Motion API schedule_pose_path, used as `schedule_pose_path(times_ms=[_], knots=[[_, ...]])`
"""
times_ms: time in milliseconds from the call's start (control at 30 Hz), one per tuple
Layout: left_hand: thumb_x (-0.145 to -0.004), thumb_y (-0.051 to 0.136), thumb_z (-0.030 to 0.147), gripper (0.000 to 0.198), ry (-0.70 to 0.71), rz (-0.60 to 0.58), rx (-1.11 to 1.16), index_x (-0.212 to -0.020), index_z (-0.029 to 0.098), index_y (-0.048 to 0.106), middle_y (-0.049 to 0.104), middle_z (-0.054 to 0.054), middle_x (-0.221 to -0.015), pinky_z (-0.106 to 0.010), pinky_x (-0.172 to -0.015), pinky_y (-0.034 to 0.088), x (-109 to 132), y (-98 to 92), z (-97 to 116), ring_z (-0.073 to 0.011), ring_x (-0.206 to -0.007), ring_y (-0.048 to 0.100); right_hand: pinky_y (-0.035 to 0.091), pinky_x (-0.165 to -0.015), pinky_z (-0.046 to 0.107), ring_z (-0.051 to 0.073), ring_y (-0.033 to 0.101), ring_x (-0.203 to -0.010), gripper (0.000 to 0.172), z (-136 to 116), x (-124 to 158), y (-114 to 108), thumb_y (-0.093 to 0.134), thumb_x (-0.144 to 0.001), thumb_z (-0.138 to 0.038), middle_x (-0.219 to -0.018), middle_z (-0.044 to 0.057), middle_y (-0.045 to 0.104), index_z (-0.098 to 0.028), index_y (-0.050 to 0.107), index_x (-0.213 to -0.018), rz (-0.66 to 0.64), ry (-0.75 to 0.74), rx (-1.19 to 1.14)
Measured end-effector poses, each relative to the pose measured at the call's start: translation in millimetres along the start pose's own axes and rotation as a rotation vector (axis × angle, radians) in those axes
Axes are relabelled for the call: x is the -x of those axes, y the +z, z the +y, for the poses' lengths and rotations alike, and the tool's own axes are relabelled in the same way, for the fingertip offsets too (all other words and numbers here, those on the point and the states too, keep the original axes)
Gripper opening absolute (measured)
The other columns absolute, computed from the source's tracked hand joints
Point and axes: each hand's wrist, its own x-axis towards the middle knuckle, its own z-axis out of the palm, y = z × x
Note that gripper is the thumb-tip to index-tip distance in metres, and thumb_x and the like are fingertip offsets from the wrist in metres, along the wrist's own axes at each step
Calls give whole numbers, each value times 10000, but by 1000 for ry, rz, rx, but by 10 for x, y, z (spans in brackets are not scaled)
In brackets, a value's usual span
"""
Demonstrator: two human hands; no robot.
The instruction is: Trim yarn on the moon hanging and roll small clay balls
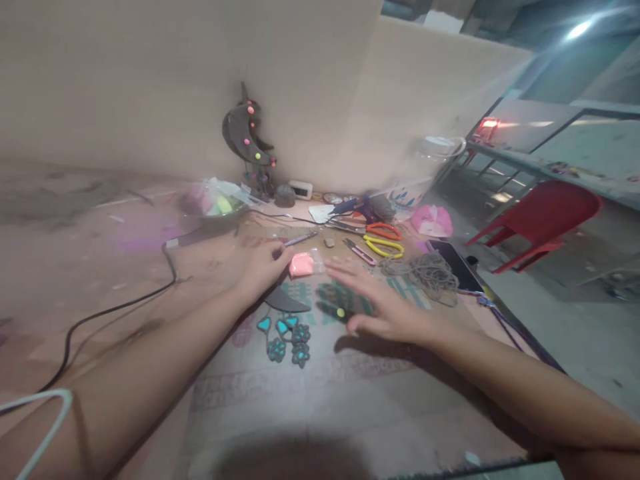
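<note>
Pink packet [301, 265] flat on board [320, 393], clear end toward 3 o'clock. Left hand [266, 265] at its 9 o'clock, fingers curled at near edge; can't tell whether pinching. Right hand [383, 307] at 4 o'clock, fingers extended, loosely spread, gripping nothing we can make out. We'd judge light hold best, sparing thin film and dark crescent [287, 299] at 7. Green lettering [411, 289] on board, partly covered; we can't read it. No brand legible.

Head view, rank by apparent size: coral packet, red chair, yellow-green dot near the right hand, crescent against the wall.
Largest to smallest:
1. Red chair, though farther back
2. Crescent
3. Coral packet
4. Yellow-green dot
</note>
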Motion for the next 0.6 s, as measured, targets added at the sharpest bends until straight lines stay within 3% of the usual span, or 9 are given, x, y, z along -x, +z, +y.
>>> schedule_pose_path(times_ms=[67,133,200,300,600], knots=[[-881,486,442,367,-10,6,2,-601,205,476,485,30,-574,-262,-588,319,12,-5,22,-156,-616,484,383,-1111,492,273,491,-1334,578,2,119,-75,580,-937,-512,-1430,128,536,-274,471,-1453,83,127,13],[-879,498,429,363,-23,10,2,-595,204,484,486,32,-565,-264,-587,320,22,-12,51,-154,-606,480,492,-971,438,246,617,-1100,449,16,202,-68,622,-921,-478,-1168,109,660,-240,612,-1302,75,253,28],[-874,508,418,359,-32,14,0,-588,203,485,481,32,-561,-265,-584,315,27,-16,76,-152,-602,476,520,-874,394,226,625,-953,462,29,250,-4,697,-858,-502,-1014,83,667,-210,654,-1214,26,344,35],[-864,517,405,353,-42,22,-4,-579,201,477,478,30,-569,-268,-585,309,27,-19,98,-151,-608,474,503,-875,370,218,599,-948,443,39,268,110,725,-840,-485,-985,70,646,-201,664,-1175,-8,360,44],[-867,504,411,355,-67,11,1,-584,199,482,471,31,-559,-268,-582,303,45,-34,113,-151,-603,475,483,-844,348,206,606,-921,181,59,292,249,691,-892,-355,-924,68,664,-185,695,-956,119,311,30]])
